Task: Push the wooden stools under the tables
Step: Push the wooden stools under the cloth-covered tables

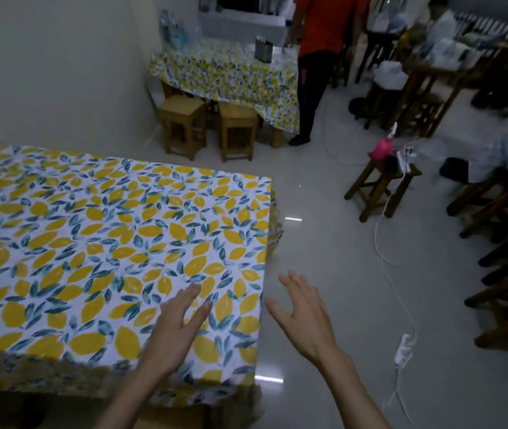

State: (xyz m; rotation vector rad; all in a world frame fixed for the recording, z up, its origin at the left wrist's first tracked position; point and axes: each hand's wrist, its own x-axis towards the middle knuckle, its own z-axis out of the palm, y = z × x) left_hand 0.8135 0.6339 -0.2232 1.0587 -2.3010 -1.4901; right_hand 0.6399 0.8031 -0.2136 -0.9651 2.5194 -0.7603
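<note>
Your left hand (pixel 176 328) is held over the near right corner of the near table (pixel 116 243), fingers spread and loose, gripping nothing; whether the palm touches the lemon-print cloth cannot be told. Your right hand (pixel 303 315) is likewise spread and empty, raised over bare floor (pixel 333 274) just beside that table's right edge.

Two light wooden stools (pixel 208 126) stand side by side at the front edge of the far table (pixel 225 72) (same lemon-print cloth). Both are only partly under it: their front legs and the front of their seats show clear of the hanging cloth. A metal holder (pixel 263 49) sits on that tabletop. A person in an orange shirt (pixel 324 57) stands at the far table's right end.

To your right, a dark wooden stool (pixel 381 185) stands out in the open floor, well apart from either table, carrying a pink bottle (pixel 382 147). A white cable (pixel 396 274) trails from it across the floor to a power strip (pixel 403 349). More dark stools (pixel 500 243) crowd the right edge of the view, blurred.
</note>
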